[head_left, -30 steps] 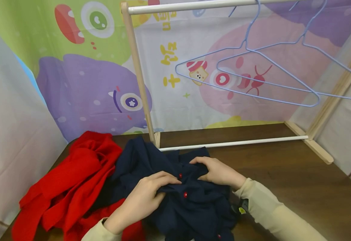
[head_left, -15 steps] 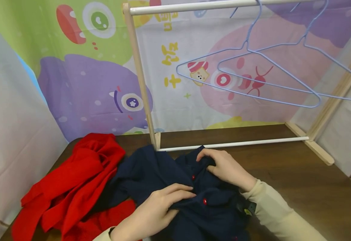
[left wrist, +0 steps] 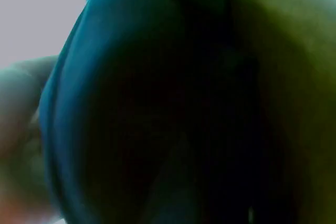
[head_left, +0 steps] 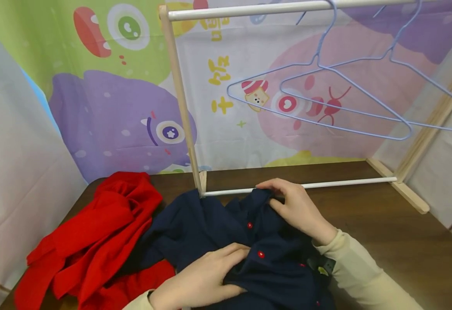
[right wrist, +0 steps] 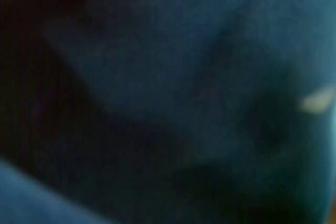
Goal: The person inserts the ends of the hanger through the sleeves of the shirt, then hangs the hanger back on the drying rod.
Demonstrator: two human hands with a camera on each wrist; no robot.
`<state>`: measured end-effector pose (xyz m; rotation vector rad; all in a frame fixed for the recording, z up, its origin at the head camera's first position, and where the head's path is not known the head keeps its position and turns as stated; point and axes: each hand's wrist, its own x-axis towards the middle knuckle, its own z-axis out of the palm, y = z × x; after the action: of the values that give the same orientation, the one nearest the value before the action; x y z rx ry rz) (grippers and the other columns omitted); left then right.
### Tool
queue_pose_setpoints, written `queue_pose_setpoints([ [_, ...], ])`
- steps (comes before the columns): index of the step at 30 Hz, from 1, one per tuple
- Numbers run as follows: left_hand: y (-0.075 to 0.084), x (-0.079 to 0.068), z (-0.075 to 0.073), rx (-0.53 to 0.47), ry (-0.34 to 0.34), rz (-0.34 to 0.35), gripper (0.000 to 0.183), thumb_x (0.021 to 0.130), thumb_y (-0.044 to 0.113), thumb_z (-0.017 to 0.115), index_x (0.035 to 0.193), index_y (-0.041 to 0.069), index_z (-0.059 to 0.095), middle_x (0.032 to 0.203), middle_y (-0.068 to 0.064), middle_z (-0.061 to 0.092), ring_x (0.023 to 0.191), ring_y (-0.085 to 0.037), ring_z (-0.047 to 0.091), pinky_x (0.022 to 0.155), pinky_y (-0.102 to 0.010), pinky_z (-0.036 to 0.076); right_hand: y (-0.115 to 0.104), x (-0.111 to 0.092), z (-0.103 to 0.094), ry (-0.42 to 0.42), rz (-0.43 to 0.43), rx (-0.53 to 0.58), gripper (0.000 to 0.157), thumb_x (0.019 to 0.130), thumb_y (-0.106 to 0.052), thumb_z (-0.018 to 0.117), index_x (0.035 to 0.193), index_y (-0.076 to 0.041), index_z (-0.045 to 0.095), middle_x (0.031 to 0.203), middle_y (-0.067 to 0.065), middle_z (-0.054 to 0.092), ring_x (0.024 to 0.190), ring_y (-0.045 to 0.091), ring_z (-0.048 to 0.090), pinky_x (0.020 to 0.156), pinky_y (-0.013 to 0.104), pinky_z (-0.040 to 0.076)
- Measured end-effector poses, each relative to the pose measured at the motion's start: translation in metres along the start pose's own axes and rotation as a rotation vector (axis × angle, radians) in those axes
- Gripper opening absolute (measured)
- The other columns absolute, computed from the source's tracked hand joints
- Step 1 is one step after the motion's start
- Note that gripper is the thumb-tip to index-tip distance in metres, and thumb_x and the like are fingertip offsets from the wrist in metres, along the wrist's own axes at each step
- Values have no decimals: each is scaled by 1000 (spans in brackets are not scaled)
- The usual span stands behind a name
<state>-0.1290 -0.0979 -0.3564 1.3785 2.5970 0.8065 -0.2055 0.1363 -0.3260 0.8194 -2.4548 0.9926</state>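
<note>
A navy blue shirt (head_left: 195, 228) with red buttons lies bunched on the brown table. My left hand (head_left: 204, 277) grips the cloth near the button front, its fingertips partly hidden by a fold. Higher up, at the collar, my right hand (head_left: 299, 211) pinches the edge between fingers and thumb. In the left wrist view, blue cloth (left wrist: 73, 93) fills much of the picture beside blurred fingers. Dark, blurred navy cloth (right wrist: 157, 72) covers nearly all of the right wrist view.
A crumpled red garment (head_left: 94, 224) lies to the left, partly touching the shirt. Behind stands a clothes rack with a white top rail (head_left: 249, 9), wooden posts and a white lower bar (head_left: 350, 183). Blue wire hangers (head_left: 319, 64) hang from the rail. Brown table (head_left: 388, 232) extends to the right.
The shirt has shifted right, and its collar and buttons show more plainly. My left hand moved right and down along the front; my right hand moved slightly right, then up to the collar edge.
</note>
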Motion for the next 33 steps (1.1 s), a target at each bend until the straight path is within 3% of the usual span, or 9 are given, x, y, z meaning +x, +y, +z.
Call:
queue_pose_setpoints([
  [3, -4, -2, -10, 27, -4, 28, 62, 76, 55, 63, 128, 25, 47, 124, 13, 50, 105, -2, 53, 87, -25, 46, -3, 0, -2, 33, -60, 20, 37, 77, 10, 56, 102, -15, 66, 99, -4, 64, 88, 9, 60, 74, 26, 49],
  [6, -8, -4, -25, 6, 49, 17, 63, 68, 58, 69, 122, 28, 54, 115, 16, 57, 99, 0, 55, 83, -25, 46, -7, 2, -3, 61, -136, 44, 41, 74, 13, 53, 96, -18, 66, 95, -7, 64, 87, 7, 57, 72, 25, 46],
  [9, -15, -3, -40, -159, 132, -30, 42, 77, 43, 67, 114, 25, 60, 107, 12, 62, 93, -4, 58, 81, -27, 48, -10, 3, -3, 94, -222, 73, 43, 72, 16, 50, 90, -19, 67, 92, -7, 65, 89, 7, 56, 73, 25, 44],
  [13, -24, 5, -54, -348, 244, -131, 20, 92, 28, 53, 104, 18, 64, 99, 6, 66, 88, -10, 62, 79, -28, 49, -14, 2, -1, 154, -352, 119, 43, 72, 18, 46, 84, -18, 67, 91, -4, 66, 89, 10, 58, 76, 26, 43],
  [18, -37, 23, -62, -371, 360, -258, 25, 93, 32, 50, 101, 13, 65, 96, 0, 67, 86, -12, 63, 80, -28, 49, -21, 3, 4, 240, -543, 151, 40, 73, 17, 44, 82, -14, 67, 92, 2, 65, 89, 16, 58, 80, 26, 41],
  [21, -48, 38, -61, -335, 386, -338, 21, 92, 29, 53, 101, 14, 65, 96, -2, 66, 85, -13, 62, 79, -29, 49, -24, 3, 4, 261, -637, 170, 36, 75, 14, 42, 83, -11, 67, 92, 5, 64, 89, 19, 57, 83, 26, 41],
  [25, -64, 57, -56, -204, 311, -417, 22, 88, 26, 59, 107, 15, 63, 101, -1, 64, 89, -15, 60, 80, -33, 47, -29, 3, 5, 257, -725, 182, 32, 84, 7, 37, 89, -6, 66, 92, 7, 63, 88, 20, 57, 82, 27, 42],
  [29, -77, 71, -47, -121, 170, -414, 30, 87, 19, 61, 115, 8, 58, 111, -7, 59, 97, -20, 57, 86, -36, 44, -34, 1, 6, 252, -760, 176, 29, 93, -2, 37, 94, -4, 65, 92, 7, 64, 87, 19, 58, 81, 28, 42],
  [33, -85, 76, -39, -84, 72, -412, 37, 85, 7, 61, 120, 4, 52, 115, -11, 57, 104, -24, 55, 90, -38, 42, -36, -1, 7, 237, -774, 184, 23, 94, -5, 42, 96, -4, 65, 93, 8, 65, 88, 18, 59, 83, 29, 43],
])
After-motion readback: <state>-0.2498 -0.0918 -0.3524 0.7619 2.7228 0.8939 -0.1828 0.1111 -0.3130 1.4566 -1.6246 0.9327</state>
